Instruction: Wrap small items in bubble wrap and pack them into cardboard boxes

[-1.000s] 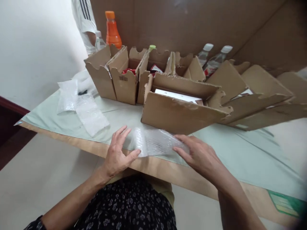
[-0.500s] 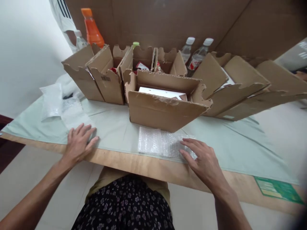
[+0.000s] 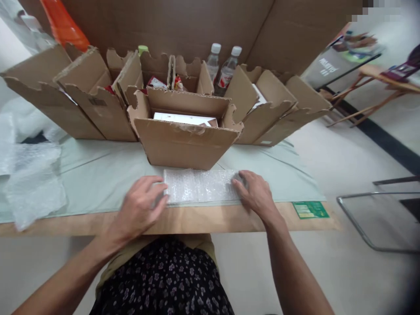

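**Left hand (image 3: 141, 205) and right hand (image 3: 254, 194) flat on the bubble wrap (image 3: 200, 186)**

Both hands lie open, with the fingers loosely spread. Each presses one end of the sheet and neither grips it. The bubble wrap lies on the green cover (image 3: 105, 175) at the near edge of the table (image 3: 197, 221), just in front of the middle box (image 3: 183, 146).

Smoothing it well probably calls for even pressure outward from both ends. That should keep the sheet square to the table edge and off the box.

The middle box is open and holds a flat white package (image 3: 182, 119). The open boxes behind it (image 3: 154, 70) show red packets (image 3: 155, 82). The right box (image 3: 272, 109) holds something white. Two bottles (image 3: 226, 70) stand behind the boxes.
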`<action>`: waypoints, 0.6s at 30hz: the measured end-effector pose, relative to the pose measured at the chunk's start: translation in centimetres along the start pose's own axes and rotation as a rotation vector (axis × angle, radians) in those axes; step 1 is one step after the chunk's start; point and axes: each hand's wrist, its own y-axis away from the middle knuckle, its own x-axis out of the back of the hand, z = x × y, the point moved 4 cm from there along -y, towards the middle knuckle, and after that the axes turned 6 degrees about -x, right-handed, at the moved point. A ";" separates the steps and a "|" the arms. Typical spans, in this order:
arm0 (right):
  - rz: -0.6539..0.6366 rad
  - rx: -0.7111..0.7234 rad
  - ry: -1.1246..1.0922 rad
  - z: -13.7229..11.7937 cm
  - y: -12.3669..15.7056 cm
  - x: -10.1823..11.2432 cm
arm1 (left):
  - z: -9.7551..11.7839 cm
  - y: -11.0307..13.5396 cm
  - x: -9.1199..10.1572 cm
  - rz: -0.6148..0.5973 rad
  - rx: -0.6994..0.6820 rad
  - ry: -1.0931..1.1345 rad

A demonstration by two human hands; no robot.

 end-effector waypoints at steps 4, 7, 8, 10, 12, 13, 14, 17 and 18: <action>0.023 0.029 -0.056 -1.6 0.6 -1.1 | 2.9 -5.1 -6.0 -0.335 0.180 -0.101; 0.026 0.090 -0.186 -2.7 1.9 -1.2 | 2.8 -6.6 -7.6 -0.444 0.326 -0.165; 0.027 0.100 -0.229 -2.8 2.3 -1.0 | 2.6 -6.7 -7.5 -0.444 0.349 -0.164; 0.039 0.093 -0.338 -2.8 3.1 -0.1 | 2.1 -6.4 -6.8 -0.434 0.380 -0.137; 0.042 0.044 -0.476 -2.3 3.8 1.2 | 1.3 -5.3 -5.3 -0.426 0.409 -0.092; 0.042 0.010 -0.536 -2.0 4.1 1.9 | 0.9 -4.6 -4.2 -0.397 0.437 -0.033; 0.043 -0.022 -0.579 -1.7 4.4 2.5 | 0.3 -3.8 -3.0 -0.346 0.481 0.054; 0.084 -0.072 -0.663 -1.2 4.7 3.6 | -1.6 -0.7 0.3 -0.127 0.690 0.408; 0.102 -0.073 -0.680 -1.2 4.7 3.7 | -2.2 0.4 1.0 -0.064 0.766 0.514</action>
